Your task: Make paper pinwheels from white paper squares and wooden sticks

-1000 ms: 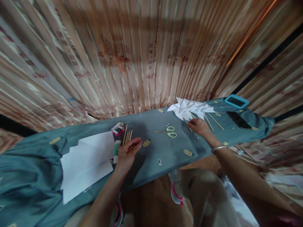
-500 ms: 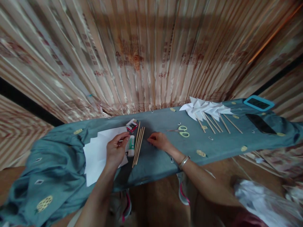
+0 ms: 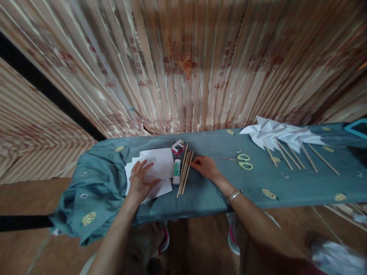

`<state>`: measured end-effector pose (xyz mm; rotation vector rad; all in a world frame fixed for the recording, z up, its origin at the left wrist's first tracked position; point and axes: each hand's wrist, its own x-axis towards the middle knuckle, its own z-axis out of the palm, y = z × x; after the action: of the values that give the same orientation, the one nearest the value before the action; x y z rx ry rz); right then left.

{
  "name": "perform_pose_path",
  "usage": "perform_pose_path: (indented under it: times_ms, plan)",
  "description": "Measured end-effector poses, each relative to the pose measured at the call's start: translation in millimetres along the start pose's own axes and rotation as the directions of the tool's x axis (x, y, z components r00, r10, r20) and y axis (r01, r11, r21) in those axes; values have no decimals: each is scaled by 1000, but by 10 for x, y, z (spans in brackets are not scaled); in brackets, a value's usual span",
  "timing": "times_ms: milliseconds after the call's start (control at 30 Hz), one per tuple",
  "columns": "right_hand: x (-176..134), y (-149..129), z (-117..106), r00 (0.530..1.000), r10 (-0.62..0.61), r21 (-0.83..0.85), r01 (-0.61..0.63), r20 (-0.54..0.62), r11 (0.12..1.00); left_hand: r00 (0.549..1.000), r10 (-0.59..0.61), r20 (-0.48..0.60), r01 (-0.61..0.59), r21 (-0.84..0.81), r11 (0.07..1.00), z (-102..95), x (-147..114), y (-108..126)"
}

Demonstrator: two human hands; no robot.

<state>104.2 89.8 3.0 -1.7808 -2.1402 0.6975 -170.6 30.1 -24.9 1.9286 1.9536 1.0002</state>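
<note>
My left hand [image 3: 139, 180] is open, its fingers spread over a stack of white paper sheets [image 3: 159, 160]; whether it presses on them I cannot tell. Close to the right of the sheets lies a white and green glue stick [image 3: 177, 172], and behind it a small red and black box [image 3: 178, 148]. Several thin wooden sticks [image 3: 185, 168] lie side by side next to the glue stick. At their right edge is my right hand [image 3: 205, 167], with thumb and fingertips pinched together. Anything held in that pinch is hidden or too small to name.
Scissors [image 3: 242, 161] with green handles lie right of my right hand. Farther right are several white paper pinwheels [image 3: 282, 133] on wooden sticks. A blue-framed object [image 3: 357, 128] sits at the far right. The green cloth [image 3: 77, 206] bunches up at the left end.
The view has swung left. My left hand has moved from beside the glue stick onto the paper, and its fingers have spread. My right hand has come closer to the wooden sticks.
</note>
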Motion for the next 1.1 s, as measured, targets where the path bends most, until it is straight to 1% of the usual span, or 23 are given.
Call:
perform_pose_path:
  times_ms: [67,100,167,233,300,367,433,500,567,633,700,767,833,900,933,967,1033,1100]
  plan:
    - [-16,21,-9,1000,-23,3,23,-2,1000,999,-24,37,24,-13,1000,9,-43,-65]
    - [-26,28,-10,999,-33,4,33,-25,999,998,-35,48,36,-28,999,11,-56,-85]
    - [-49,31,-6,992,-67,12,69,-110,998,997,-51,50,54,-61,997,10,-65,-104]
    - [-81,11,12,966,-151,25,160,-210,987,998,-59,37,62,-80,995,6,-60,-100]
    - [-126,-40,48,918,-289,11,303,-273,953,997,-65,31,67,-93,993,-1,-52,-80]
    - [-183,-123,101,847,-442,-37,452,-296,891,996,-80,29,83,-112,990,-11,-46,-49]
    - [-241,-226,165,770,-569,-97,568,-288,817,994,-108,22,110,-134,985,-22,-42,-12]
    - [-287,-337,234,715,-649,-152,633,-261,759,989,-145,15,145,-157,977,-30,-38,27]
    - [-311,-444,300,685,-693,-199,664,-224,720,984,-178,7,176,-199,964,-33,-30,66]
    - [-317,-540,360,683,-711,-224,676,-168,702,976,-217,-7,206,-286,936,-35,-16,102]
    - [-316,-622,412,698,-707,-228,675,-110,702,959,-281,-32,241,-427,871,-38,-1,135]
    - [-315,-684,454,714,-696,-223,668,-76,710,927,-373,-34,285,-583,761,-44,7,170]
    - [-318,-722,483,724,-687,-223,663,-52,715,887,-462,0,327,-707,627,-48,0,211]
    - [-321,-739,499,730,-683,-223,662,-23,716,850,-525,43,352,-788,505,-45,-23,260]
    - [-322,-743,503,733,-680,-219,662,-9,717,836,-545,57,355,-814,460,-40,-39,286]
    - [-322,-747,504,738,-675,-213,660,3,721,826,-560,66,357,-830,429,-35,-57,314]
    - [-322,-761,492,752,-660,-200,648,11,735,820,-567,83,369,-834,411,-35,-99,368]
    - [-332,-792,454,762,-647,-205,636,16,744,832,-549,75,371,-812,451,-63,-159,422]
